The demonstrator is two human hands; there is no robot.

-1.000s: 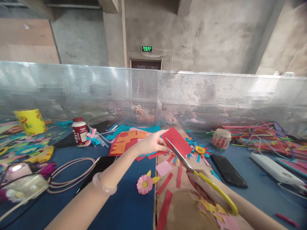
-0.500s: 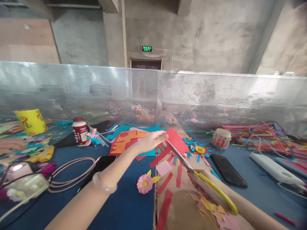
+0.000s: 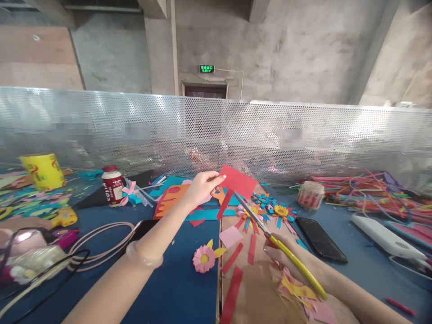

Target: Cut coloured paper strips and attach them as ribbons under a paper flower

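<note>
My left hand (image 3: pixel 201 187) pinches a red paper sheet (image 3: pixel 239 182) and holds it up above the table, in front of the metal mesh wall. A narrow red strip (image 3: pixel 225 203) hangs from the sheet's lower left edge. My right hand (image 3: pixel 286 255) grips yellow-handled scissors (image 3: pixel 270 237), with the blades pointing up and left, their tips just below the red sheet. Cut red strips (image 3: pixel 232 257) lie on the brown cardboard (image 3: pixel 256 288) under my hands. A pink paper flower (image 3: pixel 204 259) sits on the blue table surface beside the cardboard.
A black phone (image 3: pixel 321 233) lies to the right, a white power bank (image 3: pixel 384 236) beyond it, then a heap of coloured strips (image 3: pixel 371 189). A red-capped bottle (image 3: pixel 112 185), yellow roll (image 3: pixel 43 170), cables and paper scraps fill the left. Finished paper flowers (image 3: pixel 270 204) lie at centre.
The scissors cut along the red sheet, leaving a strip hanging. My left hand lifted the sheet up and slightly left; the scissors drew back from it.
</note>
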